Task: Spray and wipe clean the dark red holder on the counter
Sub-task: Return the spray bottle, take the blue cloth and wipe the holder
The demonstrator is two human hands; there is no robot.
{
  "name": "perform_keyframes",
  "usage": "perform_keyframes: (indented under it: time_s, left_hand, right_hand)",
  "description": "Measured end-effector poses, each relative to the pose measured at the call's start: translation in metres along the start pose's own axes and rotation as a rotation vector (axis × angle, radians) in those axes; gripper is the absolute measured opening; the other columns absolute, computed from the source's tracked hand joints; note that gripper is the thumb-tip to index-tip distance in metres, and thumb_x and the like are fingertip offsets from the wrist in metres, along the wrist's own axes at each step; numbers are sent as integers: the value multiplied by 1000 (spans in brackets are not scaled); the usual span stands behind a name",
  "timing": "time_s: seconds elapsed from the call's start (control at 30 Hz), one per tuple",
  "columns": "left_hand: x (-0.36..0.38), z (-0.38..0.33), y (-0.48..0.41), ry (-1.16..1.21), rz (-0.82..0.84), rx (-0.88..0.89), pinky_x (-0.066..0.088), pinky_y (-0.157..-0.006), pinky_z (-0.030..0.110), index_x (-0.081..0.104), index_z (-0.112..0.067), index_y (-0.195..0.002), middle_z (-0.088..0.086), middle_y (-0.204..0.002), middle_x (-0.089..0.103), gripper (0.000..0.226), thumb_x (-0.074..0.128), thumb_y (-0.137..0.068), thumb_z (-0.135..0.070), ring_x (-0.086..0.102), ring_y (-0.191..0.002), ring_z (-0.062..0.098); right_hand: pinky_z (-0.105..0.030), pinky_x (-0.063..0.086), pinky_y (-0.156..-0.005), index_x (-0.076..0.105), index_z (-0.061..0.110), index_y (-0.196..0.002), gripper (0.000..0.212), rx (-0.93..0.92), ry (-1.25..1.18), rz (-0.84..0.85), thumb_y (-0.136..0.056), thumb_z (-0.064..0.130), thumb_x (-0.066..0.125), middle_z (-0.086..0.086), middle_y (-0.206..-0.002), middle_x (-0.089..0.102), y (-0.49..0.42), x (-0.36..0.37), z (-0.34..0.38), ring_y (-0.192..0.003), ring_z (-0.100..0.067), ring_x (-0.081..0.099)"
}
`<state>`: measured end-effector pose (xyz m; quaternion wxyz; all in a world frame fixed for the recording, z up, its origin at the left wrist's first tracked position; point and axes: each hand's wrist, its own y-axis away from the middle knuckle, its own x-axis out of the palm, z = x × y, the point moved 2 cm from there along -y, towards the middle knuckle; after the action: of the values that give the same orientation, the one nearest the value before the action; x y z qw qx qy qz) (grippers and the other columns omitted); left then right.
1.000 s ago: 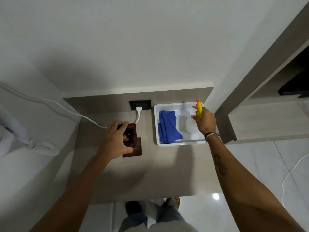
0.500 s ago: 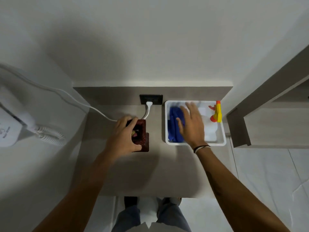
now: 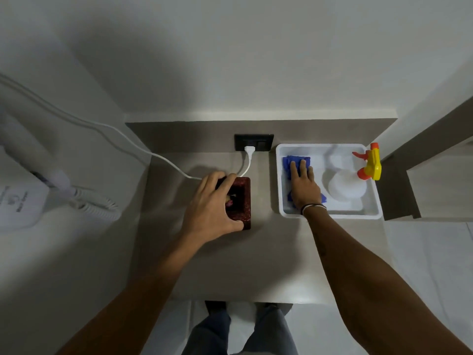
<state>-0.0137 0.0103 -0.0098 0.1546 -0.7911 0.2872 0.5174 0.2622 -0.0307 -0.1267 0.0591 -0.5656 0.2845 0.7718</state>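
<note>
Dark red holder point(image 3: 243, 201) sits left of centre on the grey-brown table point(image 3: 230, 265), which is set into a plain white-walled corner with pale floor tiles to the right, and the left hand point(image 3: 212, 208) is clamped over its near side. Right hand point(image 3: 304, 187) lies flat, fingers spread, on the blue cloth point(image 3: 297, 160) inside the white tray point(image 3: 368, 215), beside the spray bottle point(image 3: 348, 187). A white wall unit point(image 3: 18, 203) at far left carries print too blurred to read.
</note>
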Motion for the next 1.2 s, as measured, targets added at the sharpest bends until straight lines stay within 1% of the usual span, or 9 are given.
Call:
perform_keyframes:
  time_s: [0.13,0.33,0.43,0.6,0.73,0.83,1.0,1.1,1.2]
  left_hand:
    - [-7,21,14,141,-22,9,49,-108,38,50,-25,-153,0,-147,47,108,75,-55,-61,49,-135,22]
    - [-9,52,39,431,-3,50,51,-110,30,54,-31,-149,-9,-143,50,101,89,-54,-38,55,-135,16]
    - [-6,66,48,511,34,52,46,-108,12,55,-38,-147,-14,-139,51,100,90,-54,-32,54,-134,1]
    - [1,71,61,476,73,62,40,-99,0,52,-36,-142,0,-132,57,99,87,-49,-40,55,-119,-14]
    - [2,73,57,445,63,82,54,-99,32,59,-37,-123,-4,-123,69,81,91,-49,-46,68,-115,20]
    - [3,77,61,390,43,76,46,-94,9,58,-44,-123,-19,-114,61,83,87,-45,-46,61,-107,8]
    - [3,71,67,380,16,34,39,-85,-5,55,-32,-131,-8,-117,56,91,85,-47,-47,54,-97,-13]
    - [4,74,65,390,17,31,47,-90,6,61,-28,-124,-7,-114,62,83,87,-46,-42,58,-100,-1]
    - [4,83,73,391,33,13,51,-99,15,64,-24,-125,-4,-120,67,83,92,-48,-38,63,-108,3]
  right_hand:
    - [-53,50,-119,23,14,-170,95,4,-168,-192,-91,-4,73,-14,-175,28,21,-16,-3,-158,-39,35]
    - [-47,45,-124,35,11,-166,68,30,-734,-654,-102,-8,43,-4,-172,40,138,-26,26,-142,-36,58]
    - [-37,45,-123,41,3,-162,59,-44,-889,-731,-104,-6,41,-5,-169,46,200,-9,60,-140,-19,61]
    - [-53,36,-129,42,-1,-161,68,-102,-900,-535,-96,-22,50,-15,-170,41,246,21,120,-158,-28,41]
    - [-34,12,-139,23,22,-172,83,-319,-733,-410,-100,-13,46,1,-181,15,243,36,172,-170,-19,8]
    - [-29,4,-138,10,31,-173,80,-300,-705,-295,-108,-4,42,11,-182,-4,230,50,163,-169,-10,-7]
    - [-47,22,-136,8,24,-173,84,-73,-537,-226,-106,-7,48,0,-182,-1,201,45,120,-170,-26,-3]
    - [-36,15,-139,22,50,-167,54,-292,-798,-246,-115,52,36,27,-176,13,218,40,169,-166,2,9]
    - [-37,12,-139,17,37,-171,70,-433,-670,-237,-110,23,48,10,-182,10,226,51,172,-169,-8,6]
